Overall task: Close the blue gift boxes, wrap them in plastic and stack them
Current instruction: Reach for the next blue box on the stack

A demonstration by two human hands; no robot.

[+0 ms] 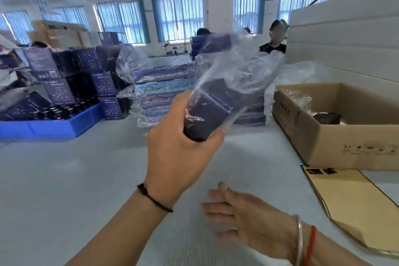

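In the head view, the left hand (179,153) held a dark blue rectangular gift box (212,107) aloft over the pale grey counter (64,179), its fingers clamped round the box's near end, with a loose clear plastic bag (241,67) sheathing the far part and flaring open above. The right hand (244,216) hovered low and blurred, fingers apart and holding nothing. Gripped at one end only, the box probably could have slid on the slick film and dropped, or swung into the stack of wrapped blue boxes (164,93) behind. The open brown cardboard carton (345,136) sat to the right.
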